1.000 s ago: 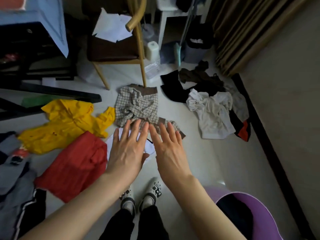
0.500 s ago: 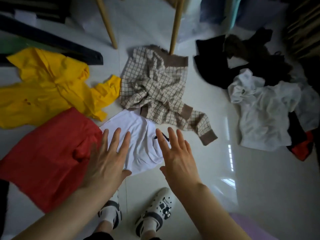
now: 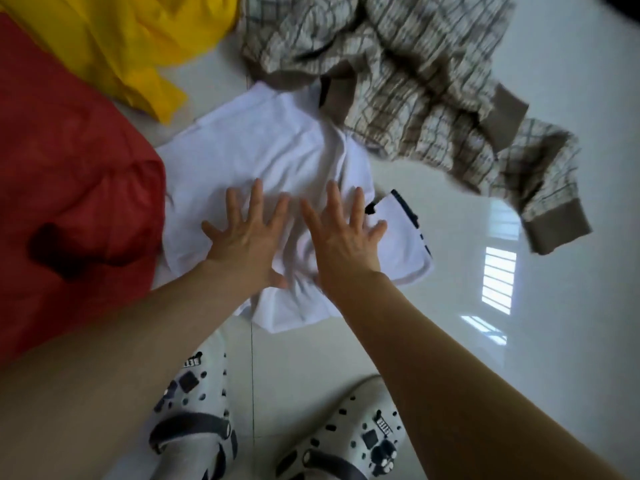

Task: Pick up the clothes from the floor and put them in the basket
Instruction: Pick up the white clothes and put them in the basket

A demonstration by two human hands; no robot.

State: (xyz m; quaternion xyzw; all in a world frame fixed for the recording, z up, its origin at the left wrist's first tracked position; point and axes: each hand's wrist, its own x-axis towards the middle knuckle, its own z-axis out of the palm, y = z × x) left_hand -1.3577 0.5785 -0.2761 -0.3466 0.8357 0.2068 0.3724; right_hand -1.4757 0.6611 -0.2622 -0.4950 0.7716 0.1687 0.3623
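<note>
Both hands — left hand (image 3: 246, 239) and right hand (image 3: 341, 237) — lay flat and open on the white shirt (image 3: 277, 157). Nothing was lifted yet — red (image 3: 69, 174), yellow (image 3: 114, 39) and checked clothes (image 3: 415, 81) waited on the floor (image 3: 519, 341).

Four garments lay on the floor (image 3: 519, 358): one white garment (image 3: 277, 150), one red garment (image 3: 69, 168), one yellow garment (image 3: 121, 39) and one checked garment (image 3: 415, 81). Two bare hands were in view, one left hand (image 3: 247, 237) and one right hand (image 3: 343, 237), with two bare forearms behind them. Two white clogs showed at the bottom edge, a left clog (image 3: 194, 420) and a right clog (image 3: 353, 438). No second piece of any colour was counted
</note>
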